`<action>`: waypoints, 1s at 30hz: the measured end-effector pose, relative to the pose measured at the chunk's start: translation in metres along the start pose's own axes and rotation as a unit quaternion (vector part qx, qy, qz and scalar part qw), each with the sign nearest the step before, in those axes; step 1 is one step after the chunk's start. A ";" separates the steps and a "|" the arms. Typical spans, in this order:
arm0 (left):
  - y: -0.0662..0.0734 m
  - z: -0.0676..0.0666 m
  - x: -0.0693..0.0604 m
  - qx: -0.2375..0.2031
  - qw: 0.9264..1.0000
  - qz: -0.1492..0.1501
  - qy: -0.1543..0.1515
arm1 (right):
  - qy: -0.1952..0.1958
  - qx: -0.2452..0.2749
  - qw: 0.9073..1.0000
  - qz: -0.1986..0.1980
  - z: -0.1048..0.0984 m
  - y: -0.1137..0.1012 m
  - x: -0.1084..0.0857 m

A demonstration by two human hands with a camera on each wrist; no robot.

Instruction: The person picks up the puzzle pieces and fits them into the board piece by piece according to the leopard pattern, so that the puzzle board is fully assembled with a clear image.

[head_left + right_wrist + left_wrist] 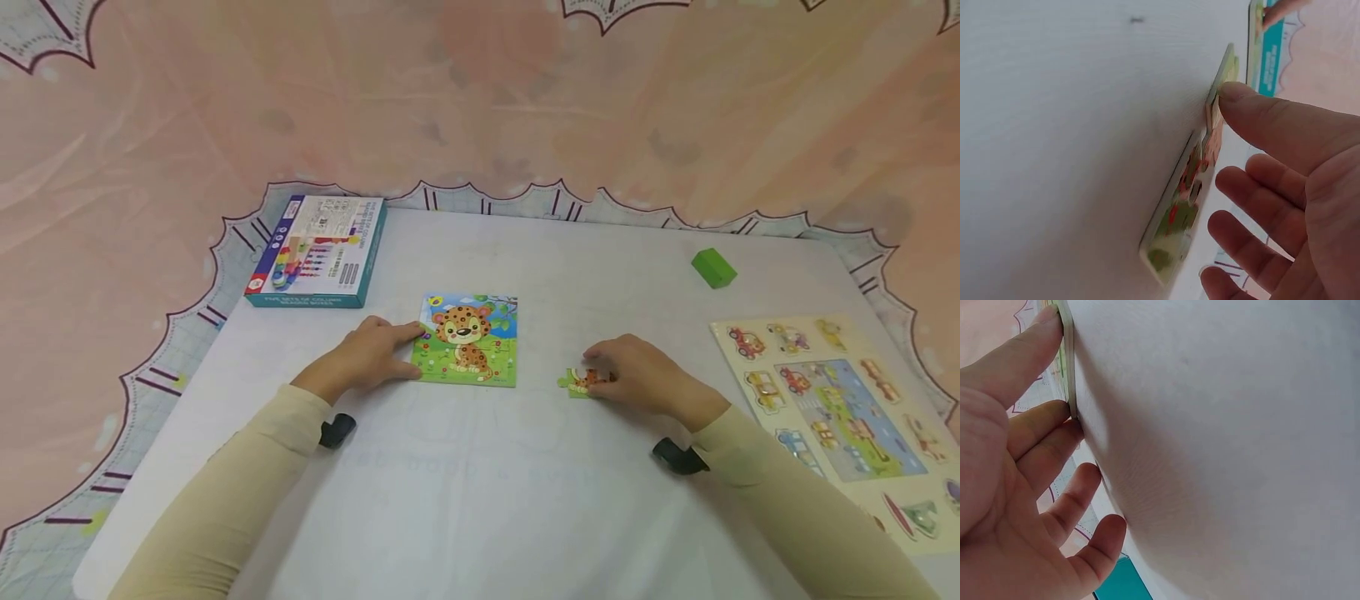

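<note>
A leopard jigsaw board (467, 346) lies flat on the white table. My left hand (363, 357) is at its left side. In the left wrist view the thumb (1025, 347) and two fingertips touch the board's edge (1069, 369); the other fingers spread free. To the board's right, my right hand (648, 379) is over loose spotted-and-green jigsaw pieces (576, 383). Its thumb (1263, 112) rests on one piece (1222, 81), which seems slightly raised against a neighbouring piece (1169, 225). The other fingers are loosely bent, seemingly off the pieces. The hand partly hides the pieces from above.
A boxed toy set (322, 250) lies at the back left. A green block (714, 268) stands at the back right. Below it, a cream picture-puzzle board (757, 379) with vehicle pictures extends partly under the right forearm. A patterned curtain (480, 100) hangs behind the table.
</note>
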State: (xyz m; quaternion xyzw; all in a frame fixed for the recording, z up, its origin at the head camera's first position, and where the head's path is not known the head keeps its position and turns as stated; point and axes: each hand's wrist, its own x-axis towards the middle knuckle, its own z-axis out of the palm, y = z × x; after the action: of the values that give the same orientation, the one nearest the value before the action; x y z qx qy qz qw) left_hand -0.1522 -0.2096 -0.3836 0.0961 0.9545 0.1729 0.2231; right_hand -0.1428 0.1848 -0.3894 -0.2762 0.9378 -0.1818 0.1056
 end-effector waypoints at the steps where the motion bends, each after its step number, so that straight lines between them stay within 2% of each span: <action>1: 0.000 0.000 0.000 -0.001 1.000 -0.001 0.000 | -0.002 0.004 1.000 0.003 0.000 0.000 -0.001; 9: 0.002 0.000 -0.001 0.000 1.000 0.000 0.000 | -0.010 0.010 1.000 0.016 0.000 -0.003 0.000; 23: 0.002 0.000 -0.001 0.000 1.000 0.002 -0.002 | -0.001 -0.027 1.000 -0.011 0.001 -0.012 0.012; 30: 0.003 -0.002 -0.001 0.002 1.000 -0.006 -0.008 | 0.001 -0.019 1.000 -0.004 0.002 -0.014 0.015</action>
State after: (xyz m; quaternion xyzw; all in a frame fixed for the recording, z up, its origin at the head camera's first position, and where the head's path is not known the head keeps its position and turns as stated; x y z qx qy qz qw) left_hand -0.1522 -0.2076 -0.3800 0.0921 0.9536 0.1692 0.2315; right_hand -0.1477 0.1649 -0.3873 -0.2815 0.9402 -0.1644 0.0989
